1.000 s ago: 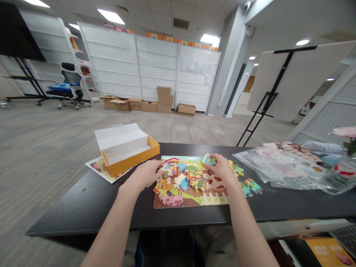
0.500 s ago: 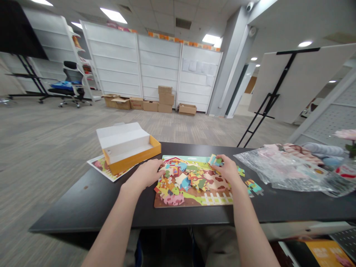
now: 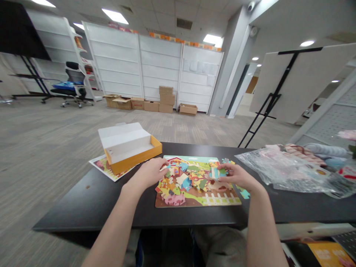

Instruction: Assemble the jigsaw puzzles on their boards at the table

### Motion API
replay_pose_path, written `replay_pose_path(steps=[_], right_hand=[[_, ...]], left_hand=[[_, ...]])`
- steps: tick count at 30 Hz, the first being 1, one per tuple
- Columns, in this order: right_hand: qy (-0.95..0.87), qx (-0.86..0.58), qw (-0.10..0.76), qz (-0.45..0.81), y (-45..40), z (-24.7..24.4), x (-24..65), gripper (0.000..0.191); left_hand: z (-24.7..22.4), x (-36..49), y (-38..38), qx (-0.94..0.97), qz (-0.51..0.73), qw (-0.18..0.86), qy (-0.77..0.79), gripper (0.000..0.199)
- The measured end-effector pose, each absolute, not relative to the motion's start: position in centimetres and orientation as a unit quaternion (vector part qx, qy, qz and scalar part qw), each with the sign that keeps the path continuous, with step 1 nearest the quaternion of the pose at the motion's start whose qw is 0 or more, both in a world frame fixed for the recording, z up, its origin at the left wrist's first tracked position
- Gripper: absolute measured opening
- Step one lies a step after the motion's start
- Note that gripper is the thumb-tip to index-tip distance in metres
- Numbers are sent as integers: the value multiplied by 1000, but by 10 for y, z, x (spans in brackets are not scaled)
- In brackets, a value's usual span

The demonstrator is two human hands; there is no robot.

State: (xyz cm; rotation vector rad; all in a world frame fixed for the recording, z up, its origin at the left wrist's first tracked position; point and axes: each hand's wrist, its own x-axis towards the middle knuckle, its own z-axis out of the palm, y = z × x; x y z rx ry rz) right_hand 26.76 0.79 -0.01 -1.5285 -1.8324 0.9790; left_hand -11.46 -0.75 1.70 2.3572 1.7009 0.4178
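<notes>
A farm-scene jigsaw board (image 3: 222, 199) lies on the black table, with several loose pieces (image 3: 185, 182) heaped over its middle and left. My right hand (image 3: 241, 177) pinches a jigsaw piece (image 3: 214, 172) in yellow, white and light blue, over the board's right part. My left hand (image 3: 152, 172) rests at the board's upper left edge, fingers slightly bent and thumb apart from them, with no piece visibly gripped. Other loose pieces lie to the right of the board, partly hidden behind my right hand and wrist; one light green-blue piece (image 3: 244, 193) shows below it.
An open yellow box (image 3: 133, 161) with a white inside stands at the table's back left, on a printed picture sheet (image 3: 101, 167). Clear plastic packaging (image 3: 274, 167) spreads over the right side, near folded cloths (image 3: 303, 152). The black table's front edge (image 3: 144, 224) is close to me.
My right hand has moved a little right and down, turning inward with the jigsaw piece, which now hangs nearer the cow picture. My left hand has barely moved.
</notes>
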Motion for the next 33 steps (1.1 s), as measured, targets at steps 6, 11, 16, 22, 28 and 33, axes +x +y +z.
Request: replay_pose_path(steps=[6,11,16,22,28,33], right_hand=[[-714,-572,174,365,-4,5,268,42],[-713,-608,172,305,-2,-1,273,31],[-709,-628,173,269,-3,-6,275,34],[-720,-614,238,219,-2,-11,273,31],[-672,-571,303,362,-13,-3,291,30],[-643,-529,272,482,-32,8,312,41]], left_hand=[[31,-81,-18,829,187,112,516,25],[37,-43,-25,864,179,118,456,20],[33,-4,-27,891,159,105,412,22],[21,29,-22,908,133,88,388,22],[9,47,-19,907,130,69,395,30],[-3,58,-14,914,133,69,378,33]])
